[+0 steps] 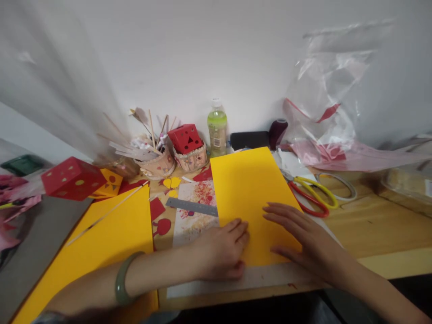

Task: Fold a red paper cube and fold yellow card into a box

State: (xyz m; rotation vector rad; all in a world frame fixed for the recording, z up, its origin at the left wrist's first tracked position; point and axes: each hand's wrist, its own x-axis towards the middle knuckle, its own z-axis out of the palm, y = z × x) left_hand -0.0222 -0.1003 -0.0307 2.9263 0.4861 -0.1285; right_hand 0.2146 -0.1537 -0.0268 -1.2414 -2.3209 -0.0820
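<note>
A yellow paper sheet (pixel 251 189) lies in front of me on a white, red-speckled sheet (pixel 194 229). My left hand (pixel 224 252), a green bangle (pixel 123 279) on its wrist, rests at the yellow paper's lower left edge with fingers bent close together, holding it down. Over the right edge, my right hand (pixel 303 238) has its fingers stretched out and the thumb apart, grasping nothing; whether the fingertips touch the paper I cannot tell. A steel ruler (pixel 191 206) runs up to the paper's left edge. Scissors (pixel 313 195) with red and yellow handles lie at right.
Another yellow sheet (pixel 114 234) at left carries a thin stick (pixel 108 213). Red cutouts (pixel 162 226), a red box (pixel 74 178), decorated pots (pixel 157 164), a bottle (pixel 217 128) and a clear plastic bag (pixel 324 99) stand or lie around. Tape (pixel 353 191) is at right.
</note>
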